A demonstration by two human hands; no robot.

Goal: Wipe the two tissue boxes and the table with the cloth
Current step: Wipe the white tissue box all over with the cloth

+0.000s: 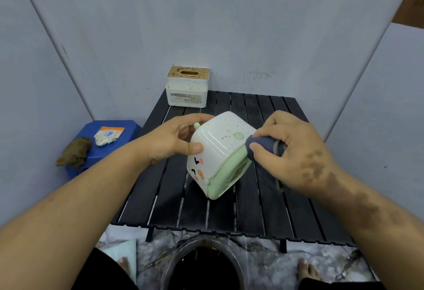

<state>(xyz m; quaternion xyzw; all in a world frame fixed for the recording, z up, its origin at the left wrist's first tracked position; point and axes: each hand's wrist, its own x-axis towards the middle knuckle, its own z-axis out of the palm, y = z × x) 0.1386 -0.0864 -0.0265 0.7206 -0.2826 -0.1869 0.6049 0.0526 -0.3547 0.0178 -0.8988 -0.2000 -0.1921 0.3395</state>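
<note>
A white and green tissue box (215,152) with a cartoon face lies tilted over the middle of the black slatted table (229,207). My left hand (174,139) grips its left end, thumb on the near side. My right hand (291,149) holds a bunched dark blue cloth (261,146) and presses it against the box's right side, near the green ribbed base. Brown specks dot the box's upper face. A second tissue box (187,87), white with a speckled wooden lid, stands upright at the table's far left corner.
A blue stool (91,152) left of the table carries a brown rag (74,152) and a crumpled tissue pack (107,134). A basin of dark water (204,266) sits on the marbled floor below the table's near edge, between my feet. Grey panels wall the space.
</note>
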